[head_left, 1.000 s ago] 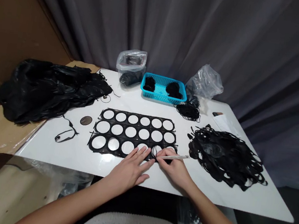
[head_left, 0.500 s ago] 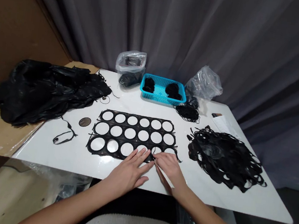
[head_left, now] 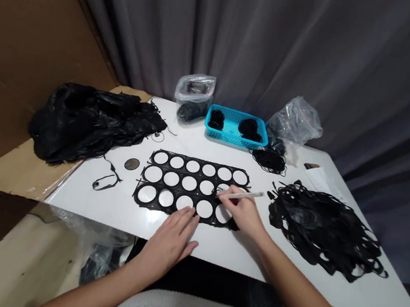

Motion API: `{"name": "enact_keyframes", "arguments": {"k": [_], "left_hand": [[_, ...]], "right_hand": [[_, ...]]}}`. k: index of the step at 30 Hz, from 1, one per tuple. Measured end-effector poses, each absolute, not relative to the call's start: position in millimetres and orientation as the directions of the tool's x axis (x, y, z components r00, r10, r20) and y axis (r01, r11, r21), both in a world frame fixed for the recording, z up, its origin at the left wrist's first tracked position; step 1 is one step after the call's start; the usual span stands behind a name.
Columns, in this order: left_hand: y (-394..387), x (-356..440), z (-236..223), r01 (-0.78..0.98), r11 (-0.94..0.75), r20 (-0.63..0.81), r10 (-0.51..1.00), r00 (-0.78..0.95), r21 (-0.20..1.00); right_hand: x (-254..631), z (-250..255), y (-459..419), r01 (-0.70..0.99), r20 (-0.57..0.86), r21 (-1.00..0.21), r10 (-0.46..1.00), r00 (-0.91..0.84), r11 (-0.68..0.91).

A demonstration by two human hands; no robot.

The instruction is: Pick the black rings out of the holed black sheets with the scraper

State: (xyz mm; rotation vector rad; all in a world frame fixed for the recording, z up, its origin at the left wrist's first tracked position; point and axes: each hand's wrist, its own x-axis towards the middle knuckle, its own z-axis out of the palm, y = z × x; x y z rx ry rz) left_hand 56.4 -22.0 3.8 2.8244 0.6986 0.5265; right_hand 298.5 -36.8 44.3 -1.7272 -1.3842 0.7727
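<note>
A black rubber-like sheet with three rows of round openings lies flat on the white table. My left hand rests flat at the sheet's front edge, fingers stretched out and fingertips on its bottom row. In my right hand is a slim, pale, pen-like tool, pinched between thumb and fingers. Its dark working end is over the middle row, right of the sheet's centre. Some thin black material shows near that end, too small to make out. My right hand covers part of the sheet's right side.
A large black heap sits on cardboard at left. Another pile of black cut-out scraps lies at right. Behind stand a blue basket, a bagged tub and a plastic bag. A dark disc lies left of the sheet.
My right hand has moved up from the bottom row to the middle row, with the tool now showing. My left hand has drawn back toward the front edge. The camera view has shifted.
</note>
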Motion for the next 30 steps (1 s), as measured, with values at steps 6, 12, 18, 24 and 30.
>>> {"name": "enact_keyframes", "arguments": {"k": [6,12,18,24,30], "left_hand": [[-24.8,49.5,3.5,0.419,-0.876,0.267,0.475,0.839,0.24],[-23.2,50.5,6.2,0.417,-0.885,0.252,0.46,0.852,0.205],[-22.8,50.0,4.8,0.413,-0.885,0.254,0.459,0.851,0.215],[-22.8,49.9,3.6,0.419,-0.881,0.25,0.465,0.849,0.219],[-22.7,50.3,1.4,0.417,-0.886,0.243,0.458,0.855,0.201]], "right_hand": [[260.7,31.5,-54.3,0.462,-0.057,-0.883,0.996,0.064,-0.08],[261.4,28.7,-58.4,0.478,-0.053,-0.875,0.996,0.068,-0.079],[259.6,27.6,-58.8,0.488,-0.036,-0.87,0.996,0.076,-0.069],[258.3,25.5,-59.3,0.497,-0.029,-0.866,0.997,0.071,-0.06],[255.8,24.5,-61.7,0.547,0.053,-0.837,0.997,0.051,0.017]]}}
